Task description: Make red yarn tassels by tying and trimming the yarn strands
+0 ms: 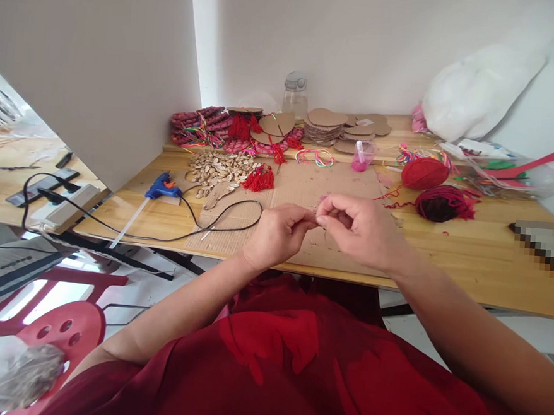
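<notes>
My left hand (282, 233) and my right hand (358, 229) meet fingertip to fingertip above a cardboard sheet (302, 183) on the wooden table. Both are closed in a pinch. Whatever they hold between them is too small to make out. Beyond the left hand lie red tassels (259, 178) and a heap of pale shells or seeds (220, 172). To the right of the right hand are a red yarn ball (424, 173) and a dark magenta yarn ball (441, 203), with a loose strand trailing toward the hand.
A blue glue gun (162, 187) lies at left, its black cord (219, 225) looping near my left hand. Cardboard discs (325, 125), a glass jug (295, 95) and a pink cup (361, 156) stand at the back. A white bag (479, 95) sits back right; a power strip (65, 208) is far left.
</notes>
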